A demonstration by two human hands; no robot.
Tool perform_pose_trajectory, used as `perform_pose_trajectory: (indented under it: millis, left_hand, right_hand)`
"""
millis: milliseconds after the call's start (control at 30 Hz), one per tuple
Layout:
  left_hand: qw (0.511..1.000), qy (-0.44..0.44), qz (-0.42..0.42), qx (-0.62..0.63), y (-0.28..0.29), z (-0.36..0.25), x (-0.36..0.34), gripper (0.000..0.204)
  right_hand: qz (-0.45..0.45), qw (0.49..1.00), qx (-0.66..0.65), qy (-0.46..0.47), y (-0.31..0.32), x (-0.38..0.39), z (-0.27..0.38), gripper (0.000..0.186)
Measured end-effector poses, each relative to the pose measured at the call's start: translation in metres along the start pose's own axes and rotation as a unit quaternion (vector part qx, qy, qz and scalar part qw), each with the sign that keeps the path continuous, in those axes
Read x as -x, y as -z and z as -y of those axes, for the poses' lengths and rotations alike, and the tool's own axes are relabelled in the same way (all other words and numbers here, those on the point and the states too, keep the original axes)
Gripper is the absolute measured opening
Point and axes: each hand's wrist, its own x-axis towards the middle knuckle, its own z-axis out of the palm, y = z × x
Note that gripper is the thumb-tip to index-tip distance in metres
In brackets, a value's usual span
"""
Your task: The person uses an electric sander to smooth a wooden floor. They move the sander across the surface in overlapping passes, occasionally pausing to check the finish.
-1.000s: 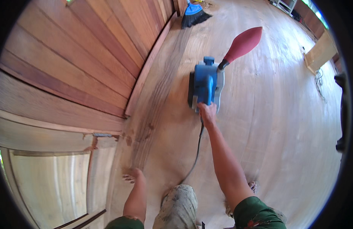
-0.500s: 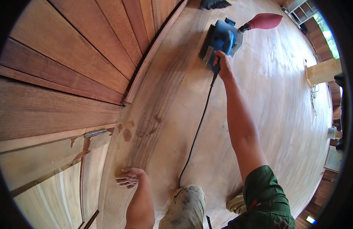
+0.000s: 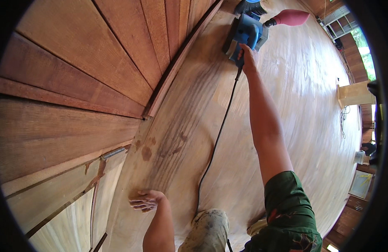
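My right hand (image 3: pixel 249 59) is wrapped round the rear handle of a blue belt sander (image 3: pixel 243 32), which stands on the wooden floor (image 3: pixel 303 109) with my arm stretched far out. A red dust bag (image 3: pixel 291 17) sticks out from its right side. From the handle a black cord (image 3: pixel 215 147) runs back toward my knee. My left hand (image 3: pixel 146 200) rests on the floor near the left wall, fingers spread and dusty, holding nothing. Dark streaks and brown stains (image 3: pixel 146 153) mark the boards between the two hands.
A plank wall (image 3: pixel 93 50) with a baseboard (image 3: pixel 171 84) borders the left, with a pale panelled door (image 3: pixel 68 218) nearer me. A dark bristle brush (image 3: pixel 248 7) lies just beyond the sander. On the right stand a wooden post (image 3: pixel 354 95), a coiled cord (image 3: pixel 344 119) and a ladder (image 3: pixel 343 25).
The sander has slid farther from me, closer to the bristle brush, with my right arm reaching farther. My left hand stays at about the same spot. The view has shifted a little.
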Motion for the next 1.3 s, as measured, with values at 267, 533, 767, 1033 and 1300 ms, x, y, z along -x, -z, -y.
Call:
perform_pose_trajectory:
  millis: [267, 533, 767, 1033, 1300]
  left_hand:
    - [0.999, -0.011, 0.024, 0.018, -0.018, 0.0, 0.005, 0.072]
    - [0.999, -0.001, 0.006, 0.053, -0.008, 0.01, 0.011, 0.072]
    - [0.994, 0.014, -0.008, 0.11, 0.012, 0.016, 0.052, 0.074]
    - [0.981, -0.037, 0.003, 0.192, -0.026, 0.109, 0.002, 0.075]
    - [0.969, -0.045, 0.061, 0.234, -0.002, 0.124, -0.069, 0.076]
  right_hand:
    - [-0.01, 1.0, 0.022, 0.001, -0.009, 0.043, -0.008, 0.02]
    - [-0.037, 0.997, 0.061, 0.003, 0.009, 0.141, -0.01, 0.021]
    - [-0.002, 0.999, 0.048, -0.014, 0.032, 0.199, 0.003, 0.023]
    - [-0.04, 0.997, 0.066, -0.014, 0.071, 0.444, -0.018, 0.031]
    - [-0.076, 0.995, 0.049, -0.05, 0.07, 0.647, -0.024, 0.023]
